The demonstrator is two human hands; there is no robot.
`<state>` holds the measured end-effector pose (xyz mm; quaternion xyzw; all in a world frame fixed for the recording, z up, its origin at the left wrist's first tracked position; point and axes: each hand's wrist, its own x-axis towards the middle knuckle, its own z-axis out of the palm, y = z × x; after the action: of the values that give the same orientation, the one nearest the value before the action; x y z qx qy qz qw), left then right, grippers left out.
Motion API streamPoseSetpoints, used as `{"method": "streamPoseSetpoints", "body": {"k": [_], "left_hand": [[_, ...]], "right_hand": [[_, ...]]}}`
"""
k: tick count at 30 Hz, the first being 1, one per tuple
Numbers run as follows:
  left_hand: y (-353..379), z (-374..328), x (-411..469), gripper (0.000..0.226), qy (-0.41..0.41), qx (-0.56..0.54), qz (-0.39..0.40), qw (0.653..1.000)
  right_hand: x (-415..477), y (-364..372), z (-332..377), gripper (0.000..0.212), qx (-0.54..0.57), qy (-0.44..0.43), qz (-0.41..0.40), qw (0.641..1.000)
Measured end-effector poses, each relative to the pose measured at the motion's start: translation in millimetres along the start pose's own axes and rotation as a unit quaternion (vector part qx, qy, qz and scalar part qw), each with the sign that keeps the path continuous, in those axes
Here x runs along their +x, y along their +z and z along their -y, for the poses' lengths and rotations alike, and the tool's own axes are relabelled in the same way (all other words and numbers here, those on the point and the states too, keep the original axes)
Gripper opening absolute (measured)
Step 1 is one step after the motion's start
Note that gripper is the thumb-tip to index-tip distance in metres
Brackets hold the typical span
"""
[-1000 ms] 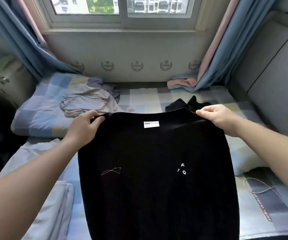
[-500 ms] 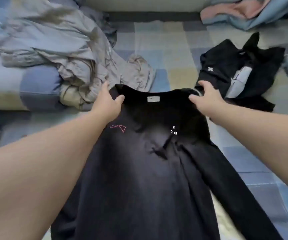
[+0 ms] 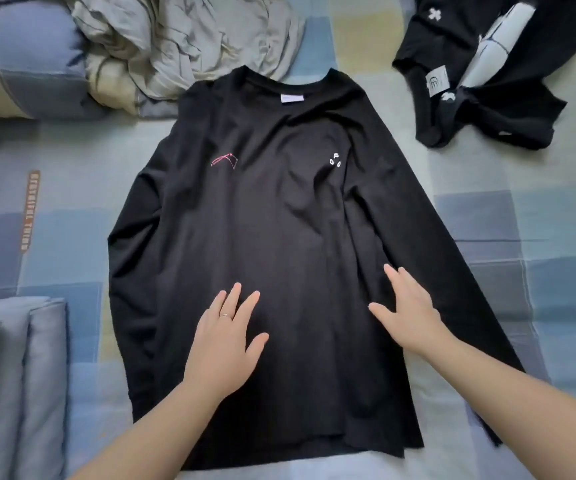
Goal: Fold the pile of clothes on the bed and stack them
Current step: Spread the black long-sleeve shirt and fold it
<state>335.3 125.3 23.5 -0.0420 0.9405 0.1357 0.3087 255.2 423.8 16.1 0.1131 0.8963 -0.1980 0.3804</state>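
Observation:
A black long-sleeved shirt (image 3: 272, 209) lies spread flat on the checked bed sheet (image 3: 487, 216), collar away from me, with a small pink drawing and white letters on the chest. My left hand (image 3: 226, 337) rests flat on its lower middle, fingers straight. My right hand (image 3: 409, 311) lies flat near the shirt's right side, fingers spread. A crumpled grey garment (image 3: 182, 39) sits at the top left, touching the shirt's shoulder. A rumpled black garment with white marks (image 3: 480, 81) lies at the top right.
A checked blue pillow (image 3: 27, 60) lies at the far left under the grey garment. Folded blue-grey bedding (image 3: 13, 386) stands along the lower left edge. Bare sheet shows to the right of the shirt.
The shirt has gone from held up by its shoulders to lying flat on the bed. Both hands let go of the shoulders and moved down onto its lower part.

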Motion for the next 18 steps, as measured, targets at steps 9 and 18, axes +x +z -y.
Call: {"method": "streamPoseSetpoints", "body": {"k": [9, 18], "left_hand": [[116.5, -64.1, -101.4, 0.081, -0.002, 0.06, 0.077, 0.995], [160.2, -9.5, -148.6, 0.091, -0.209, 0.027, -0.099, 0.973]], "right_hand": [[-74.5, 57.7, -99.1, 0.052, -0.067, -0.028, -0.088, 0.993], [-111.1, 139.0, -124.8, 0.071, -0.227, -0.197, -0.044, 0.953]]}}
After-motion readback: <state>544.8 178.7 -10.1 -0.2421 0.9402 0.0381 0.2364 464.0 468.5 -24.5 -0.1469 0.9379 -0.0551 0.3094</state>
